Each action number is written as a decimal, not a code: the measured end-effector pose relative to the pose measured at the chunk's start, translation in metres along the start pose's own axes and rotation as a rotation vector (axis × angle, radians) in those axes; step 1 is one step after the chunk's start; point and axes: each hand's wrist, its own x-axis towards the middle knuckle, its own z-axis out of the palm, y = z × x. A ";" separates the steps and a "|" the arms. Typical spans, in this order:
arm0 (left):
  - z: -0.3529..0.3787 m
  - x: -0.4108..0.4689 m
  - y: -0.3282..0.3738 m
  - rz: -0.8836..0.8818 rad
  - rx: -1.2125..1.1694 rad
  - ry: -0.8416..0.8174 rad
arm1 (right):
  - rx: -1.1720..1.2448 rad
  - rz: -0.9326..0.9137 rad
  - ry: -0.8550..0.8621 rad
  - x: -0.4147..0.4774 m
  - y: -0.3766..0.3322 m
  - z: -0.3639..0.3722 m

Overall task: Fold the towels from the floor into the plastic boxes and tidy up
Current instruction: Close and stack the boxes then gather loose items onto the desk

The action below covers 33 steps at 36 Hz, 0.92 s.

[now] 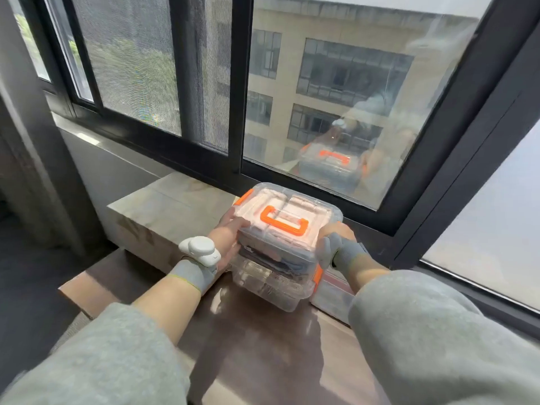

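**Boxes packed and stacked, being parked by the window**

We judge the task to be near its end. Two clear plastic boxes are stacked, the upper box (295, 200) lidded with its orange handle (283, 222) lying flat, the lower box (271, 283) under it. Folded towels (273, 257) show dark and blue through the walls. No loose towel is in sight, though the floor is mostly out of view, so we cannot say whether any are left.

Our left hand (230, 238) grips the upper box's left side and our right hand (336, 238) grips its right side, fingers curled over the lid edge. The stack appears to sit on the dark surface (263, 346); we cannot tell whether its weight is fully down.

Room is tight ahead: the window glass (336, 97) lies just beyond the stack, and the pale stone block (166, 209) sits just to its left. Toward us the surface is open, ending at an edge on the left.
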 end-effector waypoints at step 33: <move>0.040 -0.071 -0.052 -0.193 0.124 0.064 | 1.335 0.160 -0.248 -0.059 0.009 0.076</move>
